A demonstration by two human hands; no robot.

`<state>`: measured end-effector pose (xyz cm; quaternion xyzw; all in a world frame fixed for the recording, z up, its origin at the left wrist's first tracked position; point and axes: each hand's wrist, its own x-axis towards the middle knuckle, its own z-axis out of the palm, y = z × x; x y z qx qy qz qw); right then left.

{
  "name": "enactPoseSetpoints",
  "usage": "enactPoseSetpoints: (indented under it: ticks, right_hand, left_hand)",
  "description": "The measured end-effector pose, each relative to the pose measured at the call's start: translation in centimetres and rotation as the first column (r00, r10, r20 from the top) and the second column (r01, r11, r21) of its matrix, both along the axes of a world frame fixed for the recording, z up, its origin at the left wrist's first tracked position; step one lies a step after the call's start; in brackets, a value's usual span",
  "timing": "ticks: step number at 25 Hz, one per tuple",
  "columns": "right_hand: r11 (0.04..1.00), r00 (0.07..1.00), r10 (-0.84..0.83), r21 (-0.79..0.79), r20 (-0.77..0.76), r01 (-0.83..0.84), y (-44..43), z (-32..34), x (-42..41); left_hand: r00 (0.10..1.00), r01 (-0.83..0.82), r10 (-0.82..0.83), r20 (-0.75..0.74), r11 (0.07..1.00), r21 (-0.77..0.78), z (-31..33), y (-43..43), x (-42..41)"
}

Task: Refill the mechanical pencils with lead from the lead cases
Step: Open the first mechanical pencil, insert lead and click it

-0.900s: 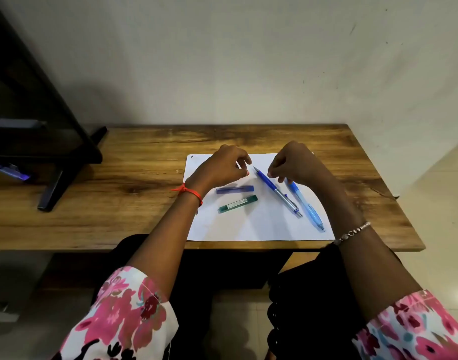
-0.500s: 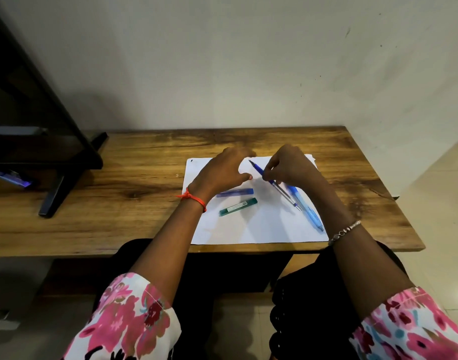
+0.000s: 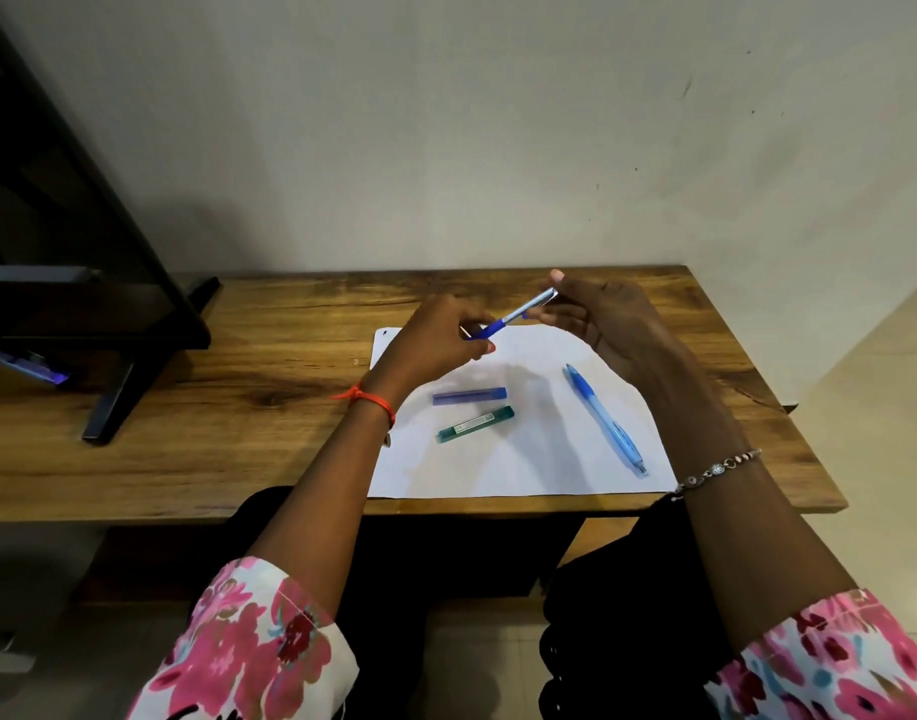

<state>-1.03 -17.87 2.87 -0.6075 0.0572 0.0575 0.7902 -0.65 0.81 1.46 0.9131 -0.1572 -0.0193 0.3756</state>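
Note:
A dark blue mechanical pencil (image 3: 513, 315) with a silver upper half is held in the air above the white paper (image 3: 523, 459). My left hand (image 3: 435, 340) pinches its blue lower end, and my right hand (image 3: 601, 319) holds its silver top end between thumb and fingers. A light blue mechanical pencil (image 3: 604, 418) lies on the paper at the right. Two lead cases lie side by side in the paper's middle: a purple-blue one (image 3: 469, 396) and a green one (image 3: 475, 424) nearer me.
The paper lies on a wooden table (image 3: 238, 407) set against a pale wall. A black stand (image 3: 118, 366) with a dark screen occupies the table's left end. The table's right edge drops off to a tiled floor.
The dark blue pencil has been lifted off the paper and is now held up between both hands. The light blue pencil and both lead cases stay where they were.

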Motion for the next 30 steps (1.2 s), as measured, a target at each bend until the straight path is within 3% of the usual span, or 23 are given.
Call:
enactPoseSetpoints:
  ticks: [3,5,9,17,24,28,30]
  right_hand:
    - [0.998,0.997,0.027,-0.051,0.068,-0.023,0.9,-0.3,0.1]
    - [0.987,0.993,0.006,-0.160,0.115,0.012,1.4,-0.4,0.0]
    - [0.937,0.960,-0.088,-0.305,0.265,0.170,1.8,-0.6,0.1]
    - [0.890,0.923,-0.248,-0.307,0.294,0.337,2.4,-0.6,-0.1]
    - [0.933,0.939,-0.319,-0.133,0.130,0.335,1.2,0.2,0.0]
    - [0.988,0.987,-0.138,0.065,-0.084,0.144,0.5,0.3,0.0]
    - [0.996,0.994,-0.066,0.057,-0.086,0.071,0.3,0.3,0.1]
  left_hand:
    - [0.994,0.020,-0.048,-0.100,0.966,-0.258,0.2,-1.0,-0.4]
    - [0.988,0.010,-0.059,-0.140,0.944,-0.329,0.2,-1.4,-0.5]
    - [0.977,-0.026,-0.054,-0.204,0.928,-0.371,0.3,-1.7,-0.6]
    - [0.977,-0.054,-0.034,-0.209,0.914,-0.401,0.5,-2.4,-0.6]
    - [0.973,-0.091,-0.013,-0.231,0.898,-0.432,0.3,-2.2,-0.7]
    - [0.972,-0.088,-0.009,-0.234,0.912,-0.400,0.2,-2.2,-0.6]
    - [0.971,-0.085,-0.010,-0.237,0.919,-0.385,0.2,-2.2,-0.6]
